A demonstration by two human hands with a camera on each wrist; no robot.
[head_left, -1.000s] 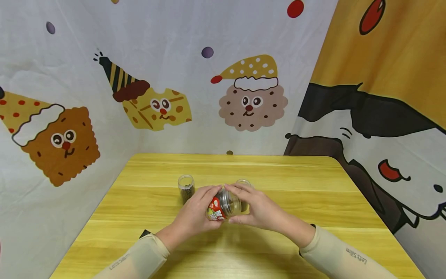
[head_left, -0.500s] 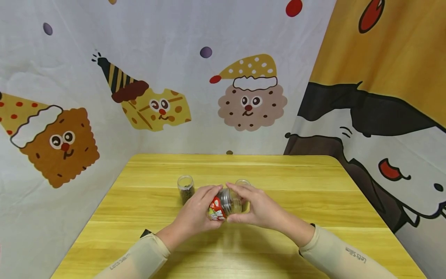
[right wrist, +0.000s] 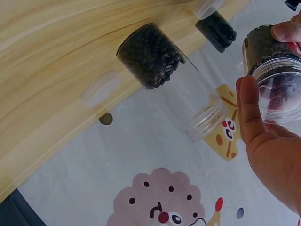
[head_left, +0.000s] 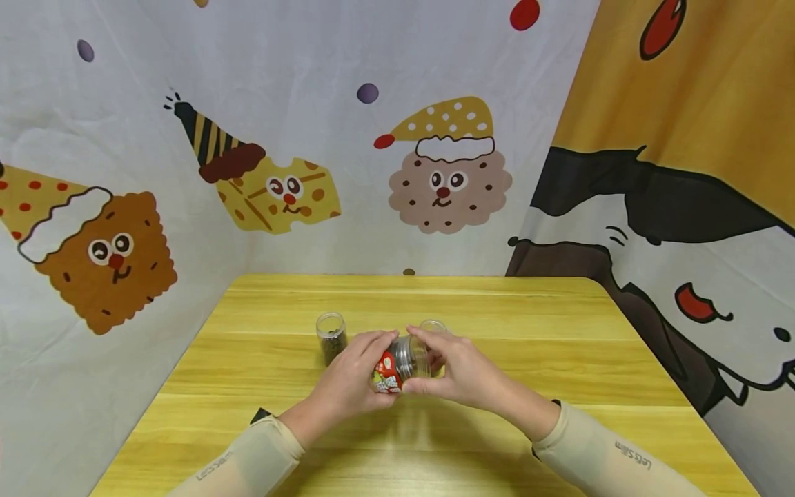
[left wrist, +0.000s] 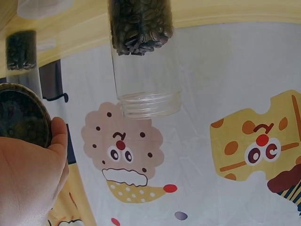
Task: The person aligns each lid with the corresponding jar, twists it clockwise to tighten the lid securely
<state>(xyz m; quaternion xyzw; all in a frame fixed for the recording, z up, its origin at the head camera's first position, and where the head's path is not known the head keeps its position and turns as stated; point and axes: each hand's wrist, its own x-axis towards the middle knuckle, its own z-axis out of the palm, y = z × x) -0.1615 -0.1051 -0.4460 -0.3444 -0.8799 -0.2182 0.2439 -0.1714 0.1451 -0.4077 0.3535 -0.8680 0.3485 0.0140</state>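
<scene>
A clear jar with a red label (head_left: 388,373) lies tilted on its side between both hands, above the table. My left hand (head_left: 350,376) grips the labelled body. My right hand (head_left: 456,366) holds the clear threaded end, fingers above and thumb below. Dark contents show in that jar (right wrist: 263,43) in the right wrist view; its round base (left wrist: 21,115) faces the left wrist camera. Beyond my left hand stands a lidless jar of dark beans (head_left: 332,338). A second lidless bean jar (right wrist: 153,61) stands behind my right hand, partly hidden in the head view.
Clear lids lie on the wooden table (head_left: 279,304); one lid (right wrist: 101,88) is beside the bean jar in the right wrist view, and another lid (right wrist: 207,7) is near the farther jar. A cartoon-printed curtain (head_left: 360,228) hangs behind the table.
My right fingers have shifted slightly right along the jar's clear end, and the thumb a little left. The left hand keeps its grip; the standing jars stay put.
</scene>
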